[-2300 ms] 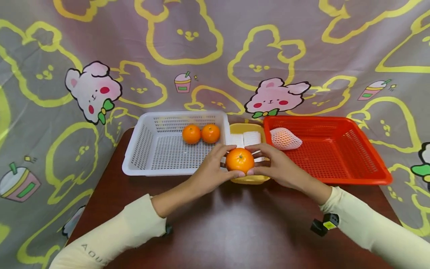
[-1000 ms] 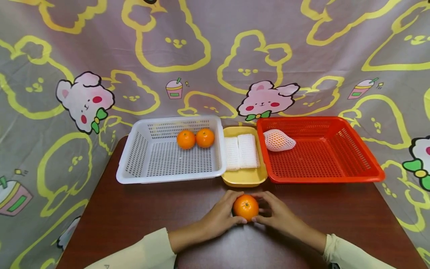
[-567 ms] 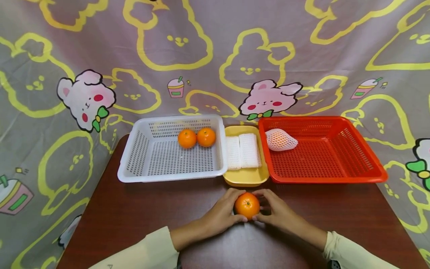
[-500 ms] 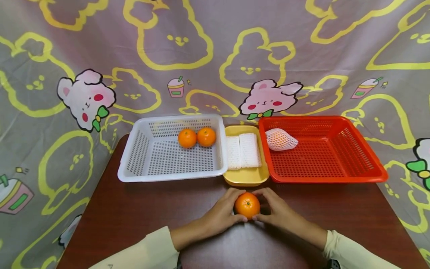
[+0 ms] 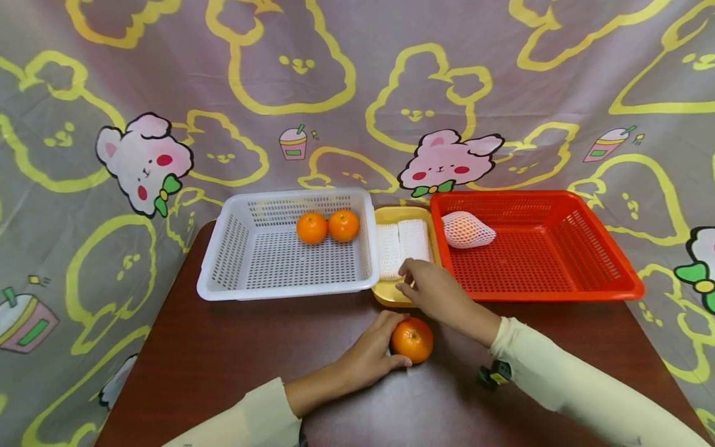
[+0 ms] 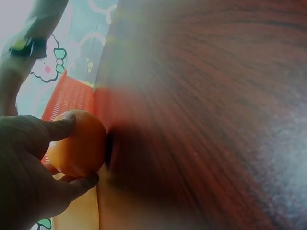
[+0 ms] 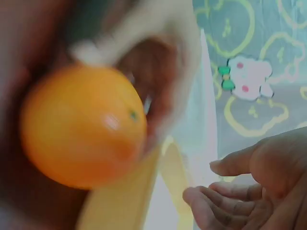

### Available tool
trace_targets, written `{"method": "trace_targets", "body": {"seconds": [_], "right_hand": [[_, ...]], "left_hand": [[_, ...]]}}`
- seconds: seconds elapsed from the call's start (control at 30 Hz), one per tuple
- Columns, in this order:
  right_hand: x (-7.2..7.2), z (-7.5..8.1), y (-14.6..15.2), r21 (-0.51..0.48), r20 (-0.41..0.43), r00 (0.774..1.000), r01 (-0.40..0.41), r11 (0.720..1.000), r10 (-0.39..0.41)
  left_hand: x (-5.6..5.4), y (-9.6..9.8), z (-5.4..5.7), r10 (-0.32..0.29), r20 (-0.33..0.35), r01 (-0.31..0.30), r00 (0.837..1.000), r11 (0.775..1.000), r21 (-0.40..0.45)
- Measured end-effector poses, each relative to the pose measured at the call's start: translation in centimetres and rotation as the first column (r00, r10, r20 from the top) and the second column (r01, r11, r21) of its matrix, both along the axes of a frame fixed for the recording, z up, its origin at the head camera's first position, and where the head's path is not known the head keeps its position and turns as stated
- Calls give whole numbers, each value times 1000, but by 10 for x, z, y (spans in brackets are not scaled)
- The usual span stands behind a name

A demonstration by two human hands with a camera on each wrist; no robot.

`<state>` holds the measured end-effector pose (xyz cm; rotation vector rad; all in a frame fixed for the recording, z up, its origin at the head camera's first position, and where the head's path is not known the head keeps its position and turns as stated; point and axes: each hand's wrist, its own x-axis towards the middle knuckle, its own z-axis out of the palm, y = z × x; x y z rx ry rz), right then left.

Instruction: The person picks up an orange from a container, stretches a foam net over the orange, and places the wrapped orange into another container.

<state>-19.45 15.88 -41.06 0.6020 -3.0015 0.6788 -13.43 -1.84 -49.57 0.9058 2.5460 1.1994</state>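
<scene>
An orange [image 5: 412, 340] sits on the dark wooden table in front of the yellow tray [image 5: 394, 299]. My left hand [image 5: 370, 355] holds it from the left, thumb on the near side and fingers round the far side; the left wrist view shows this same orange [image 6: 79, 146] between thumb and fingertips. My right hand [image 5: 438, 292] hovers over the tray's near right part with loosely bent fingers and nothing between them. Its fingertips are at the near end of the right-hand white foam net [image 5: 414, 237], partly covering it. Beside that lies another flat foam net [image 5: 388, 251].
A white basket [image 5: 204, 287] at the left contains two bare oranges [image 5: 328, 226]. To the right, a red basket [image 5: 637, 290] contains one orange in a white foam net [image 5: 468, 230]. A patterned cloth [image 5: 335, 93] hangs behind the table [image 5: 234, 347].
Both hands brought the orange from over the yellow tray down to the table. My right hand has since let go of it and moved forward to the foam nets; my left hand stays.
</scene>
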Motion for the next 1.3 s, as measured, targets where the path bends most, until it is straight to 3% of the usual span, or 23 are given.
{"method": "trace_targets", "body": {"seconds": [0.1, 0.2, 0.33, 0.47, 0.83, 1.07, 1.17, 1.3], "right_hand": [[-28, 2, -12, 45, 18, 1000, 15, 999, -16], [-53, 1, -20, 90, 95, 994, 48, 995, -57], [-81, -1, -27, 129, 233, 964, 99, 987, -127], [-99, -4, -32, 159, 326, 928, 132, 978, -178], [-114, -13, -34, 135, 442, 864, 203, 970, -242], [-121, -15, -35, 124, 544, 780, 289, 949, -309], [-123, -17, -36, 143, 538, 779, 293, 945, -323], [-126, -18, -37, 138, 550, 761, 325, 936, -345]], "left_hand": [[-1, 1, 1, -9, -10, 9, 1000, 1000, -1], [-2, 1, 1, -19, -10, 19, 1000, 1000, -10], [-3, 0, 1, -17, -8, 16, 1000, 999, -33], [-4, 1, 2, -9, -2, 9, 1000, 999, -47], [-4, 5, 4, -16, -8, 15, 1000, 995, -98], [-5, 2, 6, -17, -23, 15, 1000, 994, -104], [-6, 2, 7, -20, -18, 18, 1000, 994, -106], [-6, 2, 8, -20, -14, 18, 1000, 994, -111]]}}
